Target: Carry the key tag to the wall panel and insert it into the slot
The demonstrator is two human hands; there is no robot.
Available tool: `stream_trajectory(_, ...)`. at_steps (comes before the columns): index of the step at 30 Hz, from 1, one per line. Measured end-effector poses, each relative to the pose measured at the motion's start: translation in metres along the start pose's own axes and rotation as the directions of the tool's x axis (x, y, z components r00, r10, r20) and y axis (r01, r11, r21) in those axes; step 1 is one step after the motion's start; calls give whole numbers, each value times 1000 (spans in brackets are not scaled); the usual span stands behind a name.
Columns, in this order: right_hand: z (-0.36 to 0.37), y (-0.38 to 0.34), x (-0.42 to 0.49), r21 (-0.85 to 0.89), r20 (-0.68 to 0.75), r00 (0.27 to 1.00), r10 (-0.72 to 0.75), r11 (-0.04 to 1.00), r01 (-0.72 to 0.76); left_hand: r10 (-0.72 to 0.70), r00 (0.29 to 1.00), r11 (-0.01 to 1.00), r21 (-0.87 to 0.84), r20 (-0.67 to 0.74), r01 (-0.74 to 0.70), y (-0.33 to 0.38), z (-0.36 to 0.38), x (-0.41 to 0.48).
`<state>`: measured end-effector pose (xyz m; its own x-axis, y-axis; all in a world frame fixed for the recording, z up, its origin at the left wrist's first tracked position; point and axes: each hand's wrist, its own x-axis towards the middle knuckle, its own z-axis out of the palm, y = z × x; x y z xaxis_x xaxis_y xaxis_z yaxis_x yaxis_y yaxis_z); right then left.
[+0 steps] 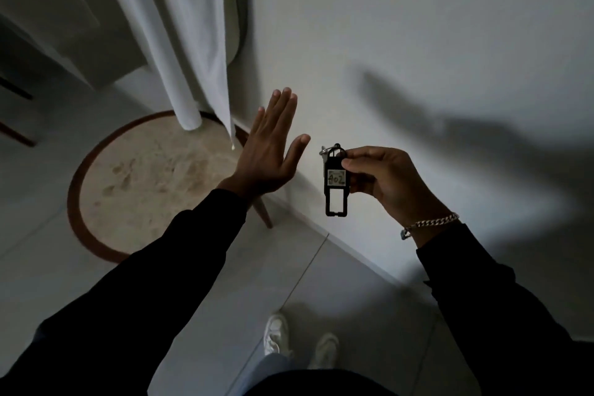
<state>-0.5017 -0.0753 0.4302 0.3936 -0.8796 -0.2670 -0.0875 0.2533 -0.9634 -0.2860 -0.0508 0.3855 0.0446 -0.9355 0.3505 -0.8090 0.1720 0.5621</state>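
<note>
Two hands: right hand [382, 177] fingers pinching key tag [336, 182], key apparently behind; left hand [268, 151] splayed, empty.

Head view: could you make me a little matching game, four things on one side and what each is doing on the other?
Things:
1. left hand
2. right hand
3. key tag
4. bracelet

States:
A. worn on the right wrist
B. pinching the key tag
C. open, fingers spread, holding nothing
D. hanging upright, label reading 402

Pairs: 1-C, 2-B, 3-D, 4-A
</note>
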Motion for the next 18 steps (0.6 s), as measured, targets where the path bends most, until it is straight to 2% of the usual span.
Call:
stream_trajectory(9,-52,-38,-48,19,-168,973,-156,987,161,288,958,949,-132,-4,-286,75,7,69)
stream_trajectory(12,-73,-53,-66,13,-236,949,-210,976,219,385,923,909,-169,-6,-380,109,17,88)
stream_trajectory(18,-119,-86,-105,-105,-348,870,-350,937,334,504,861,833,-229,-64,-504,187,36,117)
